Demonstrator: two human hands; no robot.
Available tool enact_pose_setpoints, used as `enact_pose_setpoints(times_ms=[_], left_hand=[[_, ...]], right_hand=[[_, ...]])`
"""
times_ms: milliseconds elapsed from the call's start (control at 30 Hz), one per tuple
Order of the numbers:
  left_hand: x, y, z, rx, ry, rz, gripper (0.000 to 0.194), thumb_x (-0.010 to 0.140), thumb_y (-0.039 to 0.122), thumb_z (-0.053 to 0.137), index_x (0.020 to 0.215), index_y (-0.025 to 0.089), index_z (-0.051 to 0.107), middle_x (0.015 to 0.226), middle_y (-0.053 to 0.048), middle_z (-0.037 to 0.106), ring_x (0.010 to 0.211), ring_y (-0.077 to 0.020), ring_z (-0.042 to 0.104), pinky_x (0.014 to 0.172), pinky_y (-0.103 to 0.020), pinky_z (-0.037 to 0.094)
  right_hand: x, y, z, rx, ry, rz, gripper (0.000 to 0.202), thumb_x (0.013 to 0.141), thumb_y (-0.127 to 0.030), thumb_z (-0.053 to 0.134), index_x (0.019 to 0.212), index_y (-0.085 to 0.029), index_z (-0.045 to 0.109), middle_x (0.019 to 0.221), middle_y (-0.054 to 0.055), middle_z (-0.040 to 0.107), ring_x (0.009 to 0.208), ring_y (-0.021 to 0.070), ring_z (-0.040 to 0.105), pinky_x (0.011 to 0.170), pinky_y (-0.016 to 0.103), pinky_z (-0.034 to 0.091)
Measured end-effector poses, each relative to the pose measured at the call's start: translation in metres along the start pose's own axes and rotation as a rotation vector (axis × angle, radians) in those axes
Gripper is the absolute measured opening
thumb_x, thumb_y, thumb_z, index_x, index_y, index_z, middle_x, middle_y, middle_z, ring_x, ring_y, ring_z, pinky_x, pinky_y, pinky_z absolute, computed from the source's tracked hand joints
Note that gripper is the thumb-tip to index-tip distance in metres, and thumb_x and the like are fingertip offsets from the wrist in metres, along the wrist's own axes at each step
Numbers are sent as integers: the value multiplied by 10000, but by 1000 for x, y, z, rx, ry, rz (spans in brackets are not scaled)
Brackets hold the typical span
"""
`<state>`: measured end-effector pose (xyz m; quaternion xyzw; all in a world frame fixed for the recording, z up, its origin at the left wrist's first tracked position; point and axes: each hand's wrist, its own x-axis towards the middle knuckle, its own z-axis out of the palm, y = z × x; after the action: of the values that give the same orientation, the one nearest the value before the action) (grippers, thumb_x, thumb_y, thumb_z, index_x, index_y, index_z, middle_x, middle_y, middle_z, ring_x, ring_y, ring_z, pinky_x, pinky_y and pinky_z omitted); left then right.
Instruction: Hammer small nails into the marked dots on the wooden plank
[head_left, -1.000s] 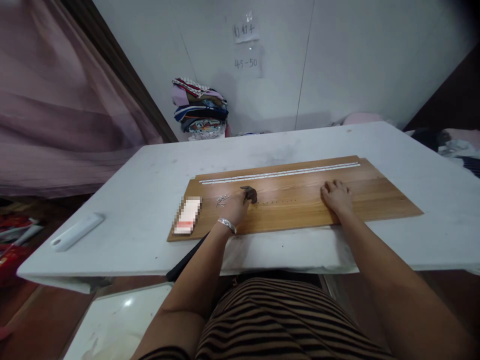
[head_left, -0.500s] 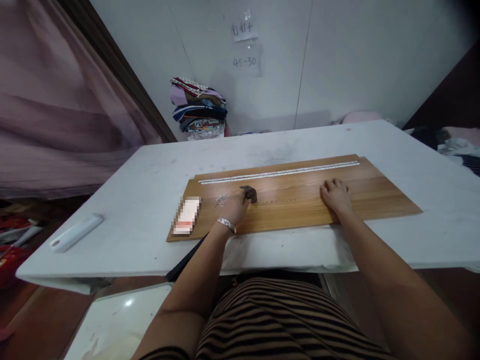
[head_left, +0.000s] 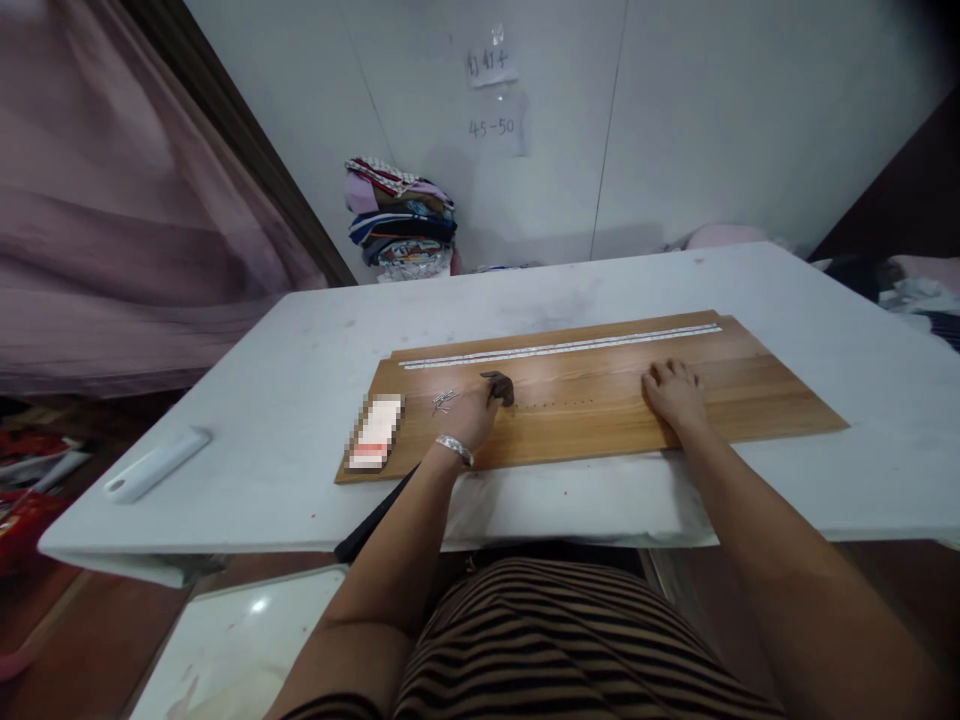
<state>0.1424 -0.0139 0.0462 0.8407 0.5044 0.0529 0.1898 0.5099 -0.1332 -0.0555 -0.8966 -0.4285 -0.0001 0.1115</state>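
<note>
As the left hand (head_left: 471, 415) grips a hammer (head_left: 502, 389) — nails (head_left: 445, 400), strips (head_left: 562, 349) lie near

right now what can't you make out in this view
All in the head view:
hammer: much of it hidden by the left grip
right grip: its underside faces the board, out of sight
loose nails: too small and overlapping to count
dark dots: too small to tell nail heads from holes
pixelated item: details blurred by mosaic
red thing: cut off by the left edge
</note>
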Motion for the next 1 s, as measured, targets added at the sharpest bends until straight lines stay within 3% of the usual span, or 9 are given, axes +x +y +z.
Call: enact_pose_setpoints(times_ms=[300, 600, 767, 1000], left_hand=[[2, -1, -4, 8, -26, -26, 378, 1102, 257, 559, 1427, 180, 738, 1279, -156, 844, 1215, -310, 798, 1048, -373, 588], [2, 0, 0, 48, -20, -6, 400, 1080, 242, 571, 1437, 177, 742, 1340, -155, 831, 1285, -305, 775, 1089, -364, 574], [0, 1, -5, 45, -30, -27, 417, 1093, 256, 552, 1465, 191, 730, 1281, -141, 846, 1200, -296, 801, 1060, -356, 585], [2, -1, 0, 47, -16, 10, 364, 1080, 237, 572, 1383, 181, 764, 1307, -154, 839, 1263, -318, 781, 1092, -381, 575]], right_hand=[[1, 3, 3, 4, 11, -9, 548, 1118, -400, 311, 1324, -165, 760, 1508, 242, 665, 1419, 376, 544, 1181, 558, 397], [0, 1, -1, -12, 2, -1, 529, 1125, -390, 336, 1342, -178, 770, 1536, 225, 662, 1438, 361, 546, 1205, 547, 399], [-1, -1, -3, -8, -5, 8, 538, 1125, -400, 329, 1347, -182, 768, 1529, 223, 666, 1437, 364, 544, 1202, 548, 405], [-2, -2, -3, -3, 7, -1, 571, 1114, -404, 305, 1349, -145, 756, 1560, 257, 640, 1429, 382, 548, 1204, 566, 395]])
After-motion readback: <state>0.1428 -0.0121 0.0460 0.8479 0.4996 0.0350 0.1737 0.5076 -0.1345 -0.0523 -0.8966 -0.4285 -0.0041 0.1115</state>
